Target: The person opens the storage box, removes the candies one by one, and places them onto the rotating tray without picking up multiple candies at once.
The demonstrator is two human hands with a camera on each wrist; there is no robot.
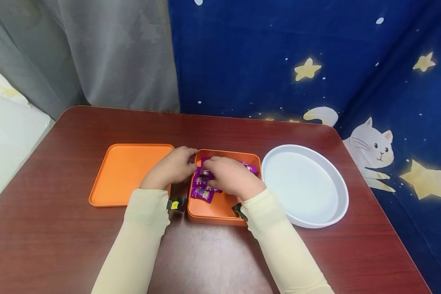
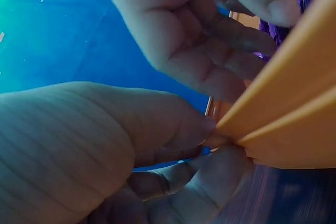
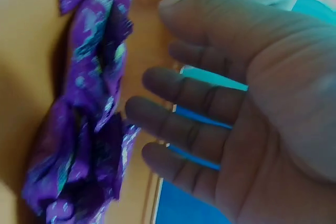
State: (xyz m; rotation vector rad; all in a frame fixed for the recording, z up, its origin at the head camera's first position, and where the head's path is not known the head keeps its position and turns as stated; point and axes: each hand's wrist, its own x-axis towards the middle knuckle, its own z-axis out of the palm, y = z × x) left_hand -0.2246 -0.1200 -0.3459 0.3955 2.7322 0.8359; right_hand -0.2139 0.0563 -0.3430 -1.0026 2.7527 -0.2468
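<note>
An orange rectangular box [image 1: 220, 206] stands in the middle of the table with several small purple-wrapped candies [image 1: 202, 194] along its left side and back. My left hand [image 1: 172, 166] pinches the box's left rim between thumb and fingers, as the left wrist view shows at the orange wall [image 2: 294, 124]. Over the inside of the box is my right hand [image 1: 232, 176], its fingers spread and relaxed. In the right wrist view nothing lies in that palm, and the purple candies [image 3: 94, 72] sit just beyond the fingertips.
Left of the box lies an orange lid [image 1: 128, 175], partly behind my left hand. A round white tray [image 1: 305, 188] stands close on the right. The dark red table [image 1: 220, 126] ends at the back before a blue curtain [image 1: 250, 61] and a grey curtain [image 1: 121, 53].
</note>
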